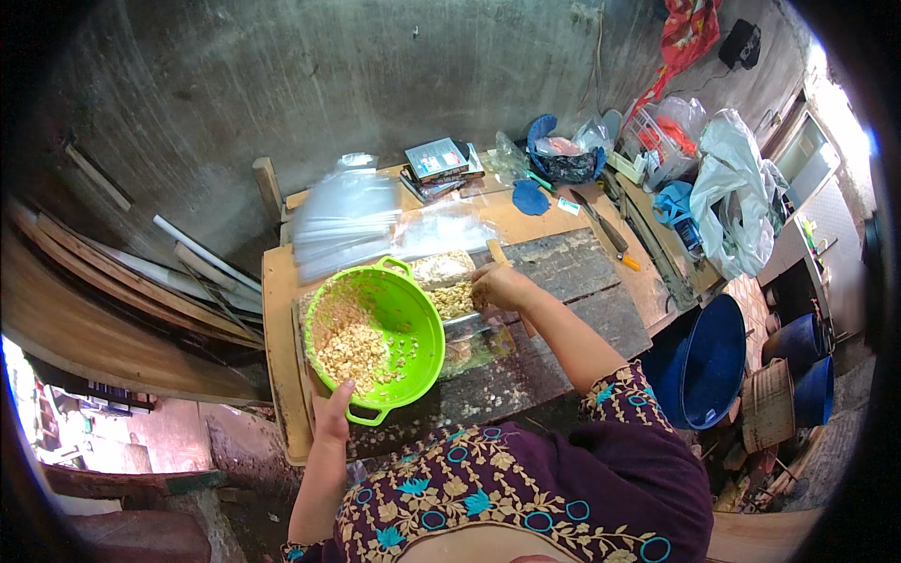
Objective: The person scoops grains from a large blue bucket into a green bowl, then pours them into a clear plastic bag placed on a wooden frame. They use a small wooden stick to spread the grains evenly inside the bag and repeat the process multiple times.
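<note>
A bright green plastic basin [424, 340] with two loop handles tilts at the left of the table, with pale, split bean-like pieces [352, 355] heaped in it. At its near rim, beside the lower handle, my left hand [333, 410] is closed on the edge, thumb on top and fingers hidden below. My right hand [503, 286] has its fingers curled down at the right end of a shallow, narrow tray or mould holding more pieces [452, 299]. What those fingers hold is hidden. A wooden strip [496, 251] shows just beyond that hand.
Clear plastic bags [347, 220] lie in a stack behind the basin. Boxes [437, 159] stand at the back, and a knife with an orange handle [615, 239] lies to the right. Beyond the table's right edge are a large blue tub [709, 361] and a wicker basket [768, 405].
</note>
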A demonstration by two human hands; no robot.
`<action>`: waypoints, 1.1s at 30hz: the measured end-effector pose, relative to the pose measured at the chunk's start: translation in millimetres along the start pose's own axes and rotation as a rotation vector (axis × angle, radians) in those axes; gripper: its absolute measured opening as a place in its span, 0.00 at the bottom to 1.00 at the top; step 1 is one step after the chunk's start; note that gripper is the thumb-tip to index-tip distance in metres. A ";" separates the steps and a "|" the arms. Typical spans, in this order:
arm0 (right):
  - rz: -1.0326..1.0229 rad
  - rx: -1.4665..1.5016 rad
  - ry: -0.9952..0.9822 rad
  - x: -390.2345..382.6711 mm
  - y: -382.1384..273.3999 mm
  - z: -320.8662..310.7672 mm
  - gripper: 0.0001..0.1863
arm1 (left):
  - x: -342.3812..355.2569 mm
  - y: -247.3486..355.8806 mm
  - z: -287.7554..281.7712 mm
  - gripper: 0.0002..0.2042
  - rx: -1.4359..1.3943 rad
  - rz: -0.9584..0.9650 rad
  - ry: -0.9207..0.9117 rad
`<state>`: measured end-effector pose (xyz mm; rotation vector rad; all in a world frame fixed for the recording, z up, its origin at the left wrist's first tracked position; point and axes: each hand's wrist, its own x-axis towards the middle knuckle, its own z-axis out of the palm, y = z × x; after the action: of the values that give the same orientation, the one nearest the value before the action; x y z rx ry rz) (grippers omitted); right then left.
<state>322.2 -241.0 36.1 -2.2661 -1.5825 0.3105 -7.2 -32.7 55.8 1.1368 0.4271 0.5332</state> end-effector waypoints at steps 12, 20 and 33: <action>0.338 -0.070 -0.172 -17.3 4.1 -5.6 0.10 | -0.4 3.8 4.0 0.34 0.009 -0.004 0.023; 0.392 -0.084 0.036 -30.5 4.8 -3.6 0.08 | -3.8 17.8 17.8 0.35 0.056 0.000 0.059; 0.877 0.615 0.196 -10.1 -22.4 -26.8 0.11 | -1.5 6.2 4.1 0.34 0.009 -0.024 0.043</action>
<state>309.6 -247.9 69.5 -2.2250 -0.2430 0.6538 -7.2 -34.5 63.1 1.1289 0.4804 0.5356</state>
